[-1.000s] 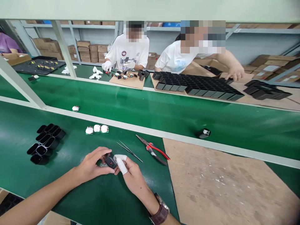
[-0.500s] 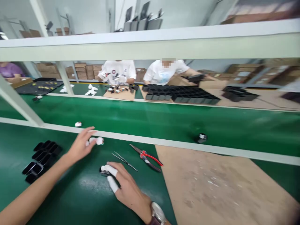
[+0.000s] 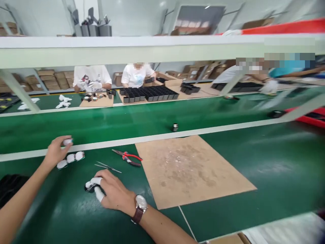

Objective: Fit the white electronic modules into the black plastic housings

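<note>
Hands apart: left hand pinches a small white-topped module near the white rail; right hand, in white finger cots, grips a black plastic housing at the green counter. Hold module edges lightly; steady the housing

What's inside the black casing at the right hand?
A white piece shows at the open top of the black casing. Anything deeper is hidden by that piece and the casing's walls; the right hand covers part of its side.
</note>
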`<state>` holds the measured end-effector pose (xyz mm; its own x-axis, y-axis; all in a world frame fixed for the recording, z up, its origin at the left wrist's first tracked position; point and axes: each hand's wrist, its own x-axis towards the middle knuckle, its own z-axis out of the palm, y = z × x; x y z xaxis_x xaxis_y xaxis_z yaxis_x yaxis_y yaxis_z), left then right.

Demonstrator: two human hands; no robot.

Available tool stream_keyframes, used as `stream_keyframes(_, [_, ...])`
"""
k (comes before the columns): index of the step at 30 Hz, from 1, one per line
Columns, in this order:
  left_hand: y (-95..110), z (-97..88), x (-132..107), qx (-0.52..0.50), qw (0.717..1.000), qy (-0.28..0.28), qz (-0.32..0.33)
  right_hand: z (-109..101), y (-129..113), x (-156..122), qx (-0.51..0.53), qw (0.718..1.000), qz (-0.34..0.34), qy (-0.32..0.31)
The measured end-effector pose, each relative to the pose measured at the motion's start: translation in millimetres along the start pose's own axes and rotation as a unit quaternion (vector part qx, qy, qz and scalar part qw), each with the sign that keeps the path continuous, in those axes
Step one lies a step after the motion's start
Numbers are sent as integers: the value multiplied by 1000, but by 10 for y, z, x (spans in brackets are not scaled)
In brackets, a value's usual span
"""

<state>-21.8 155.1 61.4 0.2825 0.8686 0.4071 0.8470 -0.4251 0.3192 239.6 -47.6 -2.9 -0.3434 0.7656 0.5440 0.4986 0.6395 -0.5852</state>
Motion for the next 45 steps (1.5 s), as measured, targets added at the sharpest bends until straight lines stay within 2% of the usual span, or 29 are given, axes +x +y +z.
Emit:
stream_keyframes(3, [197,49,-280,-50,989,-82,112,-20,13,-2,40,999,12,7])
stream_keyframes(5, [309,31,-467,-66,979,-105,162,-29,6,8,67,998,23,0])
stream_keyframes(8, [463,-64,-747,-114,978,-91,152,-42,-23,29,97,995,26,-8])
stream_keyframes(9, [512,-93,-845,-155,972,-109,139,-46,-31,36,106,994,24,-5])
stream_keyframes(12, [645,-101,-1152,-287,921,-236,113,-51,-36,55,130,991,15,1])
stream_keyframes(14, [707,-31,-1333,-312,903,-276,109,-46,-27,61,142,990,10,-4])
stream_keyframes(16, [736,65,-1460,-300,914,-251,111,-34,-16,57,150,989,13,-4])
stream_keyframes(20, [732,188,-1560,-271,939,-165,131,5,-13,26,133,990,32,44])
stream_keyframes(24, [752,189,-1590,-234,952,-118,157,43,-39,-11,96,995,36,20])
stream_keyframes(29, [805,183,-1627,-211,953,-113,183,50,-63,-35,48,999,8,-7])
stream_keyframes(35, [822,237,-1702,-230,952,-131,153,63,-108,-26,-26,1000,-10,6])
stream_keyframes(45, [853,211,-1694,-238,947,-165,138,64,-104,8,-47,999,-13,-13])
